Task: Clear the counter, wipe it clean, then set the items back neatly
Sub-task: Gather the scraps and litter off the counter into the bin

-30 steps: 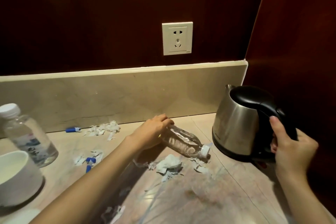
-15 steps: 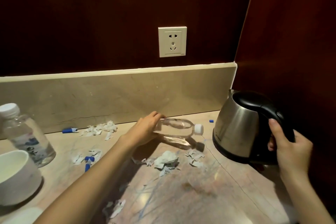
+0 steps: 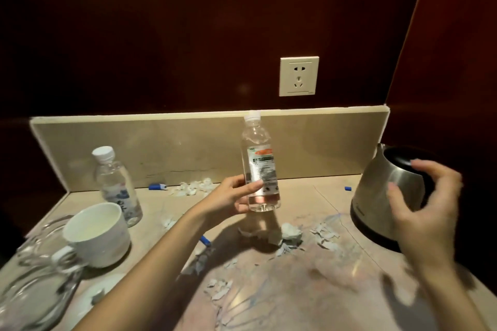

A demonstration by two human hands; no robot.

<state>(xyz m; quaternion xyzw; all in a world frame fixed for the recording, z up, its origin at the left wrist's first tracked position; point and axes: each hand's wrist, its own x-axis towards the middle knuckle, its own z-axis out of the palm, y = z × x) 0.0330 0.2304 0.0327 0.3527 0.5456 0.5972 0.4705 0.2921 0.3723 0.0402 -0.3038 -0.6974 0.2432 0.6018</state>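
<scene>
Left hand [image 3: 236,196] grips a clear bottle [image 3: 260,164] upright above the littered counter [image 3: 336,290]. Right hand [image 3: 427,212], fingers spread, holding nothing, hovers beside the kettle [image 3: 376,196], seemingly not touching it.

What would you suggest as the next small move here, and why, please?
Probably carry the bottle, held upright above the counter by the left hand, off to the side. Paper scraps lie right beneath it, and the right hand is open beside the kettle, so clearing comes before wiping.
</scene>
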